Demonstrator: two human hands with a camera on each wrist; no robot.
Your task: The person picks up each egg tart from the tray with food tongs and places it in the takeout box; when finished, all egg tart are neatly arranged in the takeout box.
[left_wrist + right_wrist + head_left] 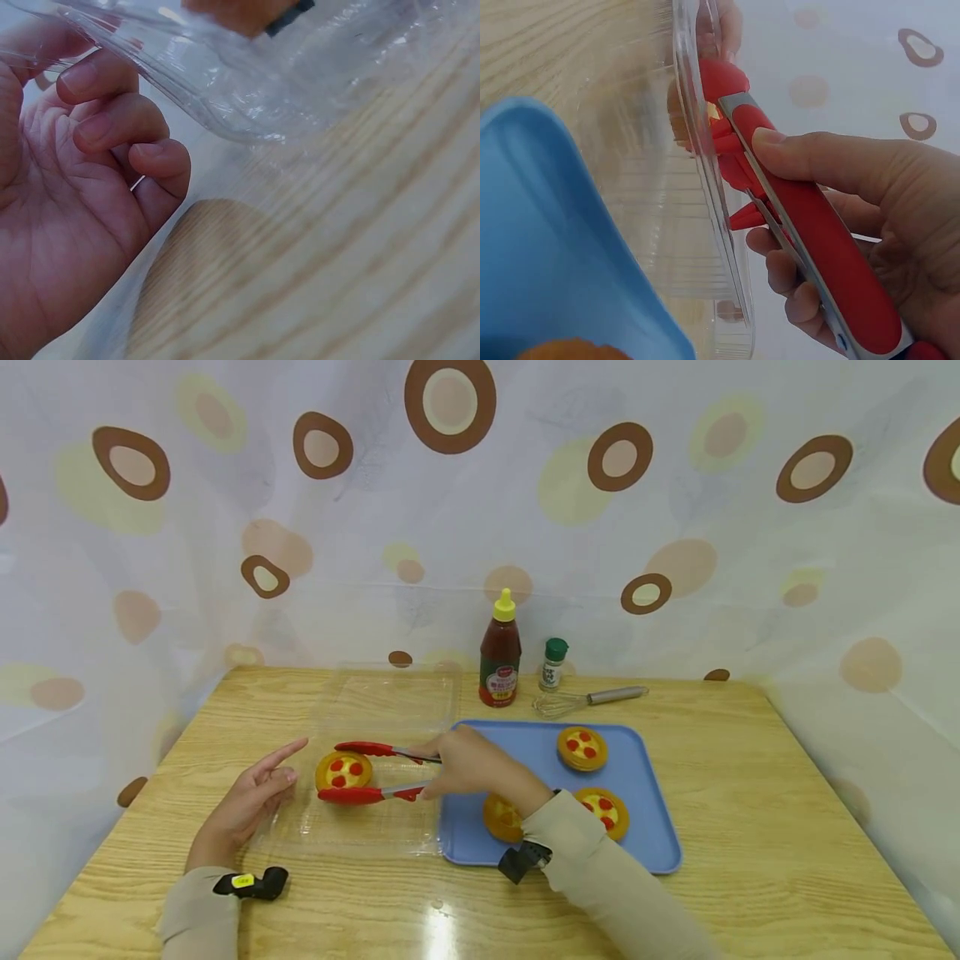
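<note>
A pair of red-and-metal tongs [356,795] is gripped by my right hand [468,760], thumb on the upper arm in the right wrist view. The tongs' tips stand either side of a mini pizza [345,768] with red toppings, inside a clear plastic container [360,843]. My left hand [243,806] is at the container's left edge, index finger straight and the other fingers loosely bent. In the left wrist view its upper fingers meet the plastic rim, partly seen through it. A blue tray [654,839] beside the container bears several mini pizzas [582,748], one partly hidden by my right arm.
The container's clear lid [393,697] lies opened toward the back. Behind the tray stand a ketchup bottle [500,660] with a yellow cap and a green-capped shaker [553,667]. A wire whisk [592,698] lies near them. A patterned curtain [480,510] hangs at the wooden table's [750,827] back.
</note>
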